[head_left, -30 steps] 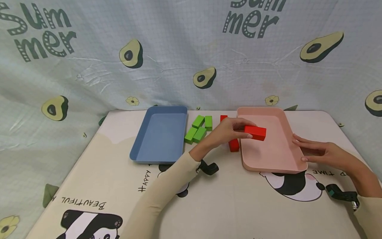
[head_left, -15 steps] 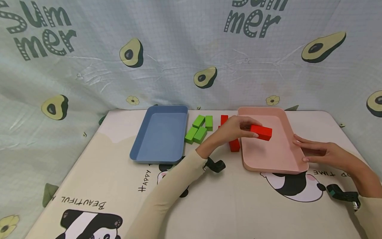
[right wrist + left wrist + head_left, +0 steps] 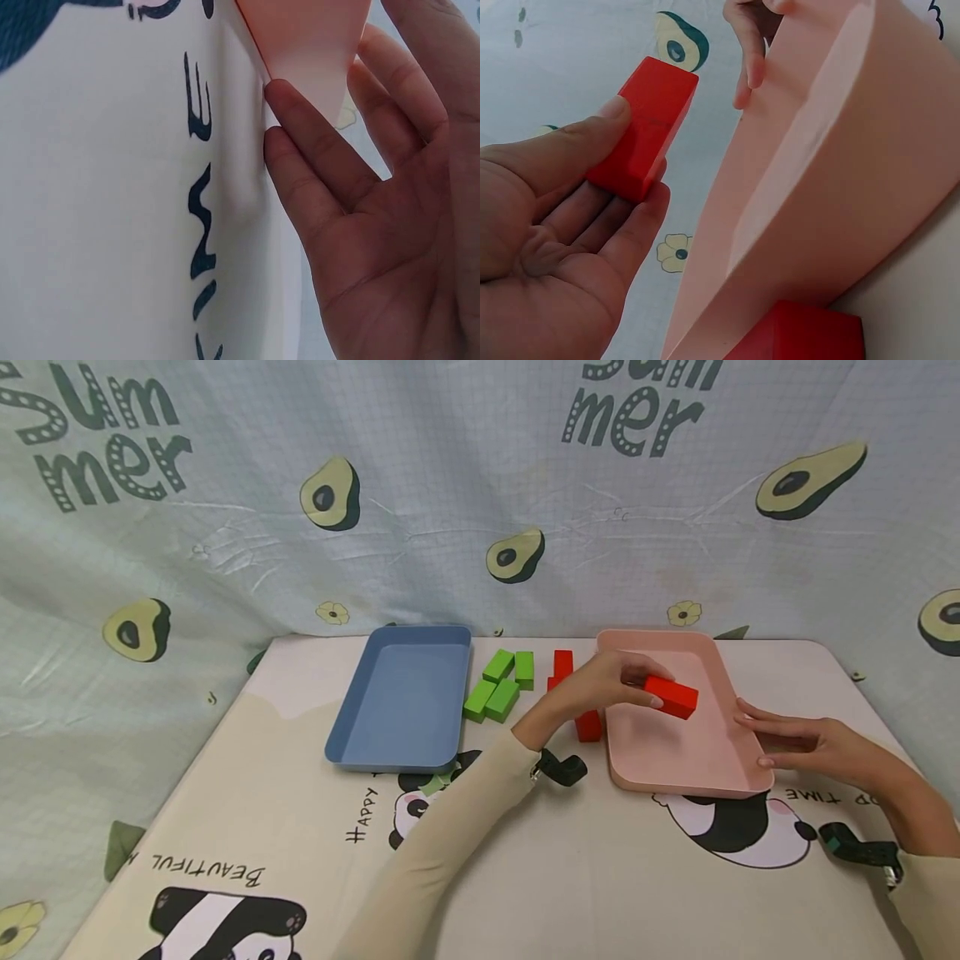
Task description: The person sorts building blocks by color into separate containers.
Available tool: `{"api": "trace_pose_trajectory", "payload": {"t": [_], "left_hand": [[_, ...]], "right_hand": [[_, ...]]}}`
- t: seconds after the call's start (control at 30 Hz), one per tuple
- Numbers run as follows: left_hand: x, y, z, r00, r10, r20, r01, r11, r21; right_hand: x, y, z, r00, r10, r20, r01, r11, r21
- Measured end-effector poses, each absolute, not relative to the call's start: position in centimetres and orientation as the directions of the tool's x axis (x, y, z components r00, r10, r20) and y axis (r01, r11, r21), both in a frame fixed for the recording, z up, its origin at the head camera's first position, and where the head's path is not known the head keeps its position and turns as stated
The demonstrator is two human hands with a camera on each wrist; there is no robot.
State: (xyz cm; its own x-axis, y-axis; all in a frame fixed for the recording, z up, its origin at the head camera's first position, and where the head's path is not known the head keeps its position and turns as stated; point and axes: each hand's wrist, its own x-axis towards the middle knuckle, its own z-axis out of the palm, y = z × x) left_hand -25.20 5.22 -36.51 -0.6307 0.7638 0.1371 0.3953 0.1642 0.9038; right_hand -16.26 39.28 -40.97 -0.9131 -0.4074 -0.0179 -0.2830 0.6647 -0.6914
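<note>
As the right hand (image 3: 821, 750) lays loosely extended fingers against the side of the pink tray (image 3: 686, 768), the left hand (image 3: 600, 683) pinches a red block (image 3: 672, 697) above it.
The left hand partly hides other red blocks (image 3: 588, 727), their number unclear; both sleeves (image 3: 457, 835) run out of frame.

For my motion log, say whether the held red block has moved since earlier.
Yes: in the head view, the held red block has moved rightward against the pink tray.

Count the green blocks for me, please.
4, between the blue tray and the pink tray: the back-left block, back-right block, front-left block and front-right block, as the head view shows. The left sleeve could hide more.
</note>
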Motion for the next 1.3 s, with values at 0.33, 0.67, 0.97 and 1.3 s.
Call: {"api": "trace_pose_trajectory", "payload": {"t": [0.33,0.67,0.97,1.3], "left_hand": [[-25.7,6.5,-37.0,-0.589,0.802,0.099,0.407,0.188,0.894],[-26.6,8.2,-37.2,-0.534,0.845,0.007,0.388,0.238,0.89],[-27.7,11.2,-37.1,-0.382,0.906,-0.18,0.313,0.31,0.898],[-28.3,13.6,-36.9,-0.331,0.885,-0.329,0.19,0.404,0.895]], "right_hand": [[-16.3,39.4,-41.1,-0.914,-0.406,-0.026,-0.278,0.671,-0.687],[-16.3,39.4,-41.0,-0.92,-0.389,-0.052,-0.256,0.695,-0.672],[-16.6,39.5,-41.0,-0.934,-0.349,-0.075,-0.233,0.756,-0.611],[-16.8,39.4,-40.8,-0.933,-0.344,-0.101,-0.216,0.763,-0.609]]}}
